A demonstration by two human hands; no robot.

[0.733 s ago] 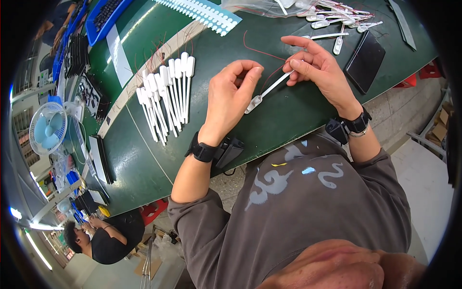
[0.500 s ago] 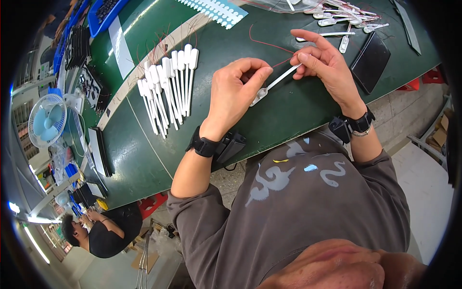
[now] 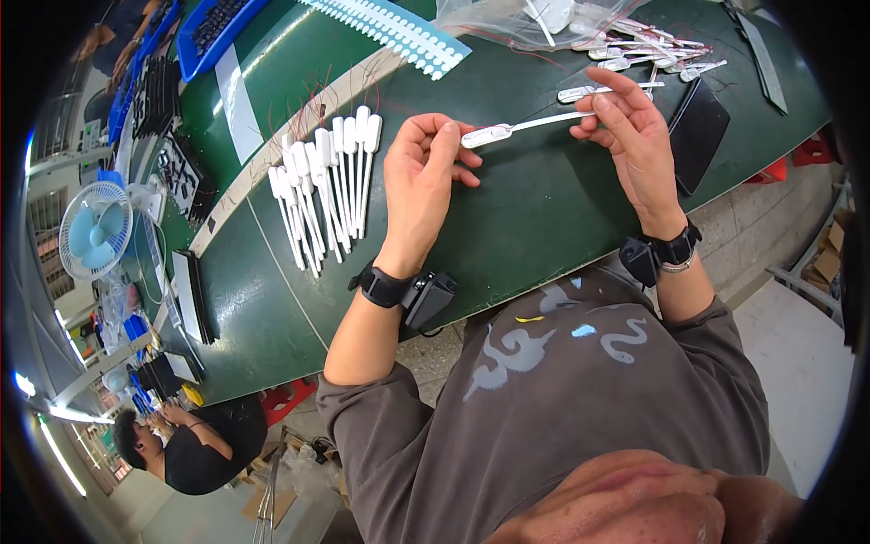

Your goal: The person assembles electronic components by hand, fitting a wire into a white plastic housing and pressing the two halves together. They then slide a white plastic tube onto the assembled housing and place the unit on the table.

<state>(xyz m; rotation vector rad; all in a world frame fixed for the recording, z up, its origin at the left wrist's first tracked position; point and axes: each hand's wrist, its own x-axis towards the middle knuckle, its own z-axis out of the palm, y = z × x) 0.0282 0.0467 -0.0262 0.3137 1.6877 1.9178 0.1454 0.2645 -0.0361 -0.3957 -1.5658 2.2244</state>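
Observation:
Between my hands, a white plastic stick with a long paddle-shaped end [image 3: 488, 137] is held nearly level above the green table. My left hand [image 3: 420, 186] pinches the paddle end between thumb and forefinger. At the thin tip, my right hand [image 3: 632, 136] is closed with thumb and fingers, one finger raised. Just beyond the right hand lies another white stick [image 3: 580, 94] of the same kind. To the left, several white paddle sticks [image 3: 331, 181] are laid side by side, thin red and dark wires rising from their wide ends.
A loose pile of white sticks with red wires [image 3: 666, 53] and a clear plastic bag [image 3: 507, 27] are at the far right. A black phone [image 3: 700, 136] lies right of my right hand. Light-blue sheets with white tabs [image 3: 399, 34] lie far off. A person [image 3: 208, 440] sits at left.
The stick has swung from a steep slant to nearly level, its paddle end raised. My left thumb and finger now grip that end; the red wire stretched between my hands no longer shows there.

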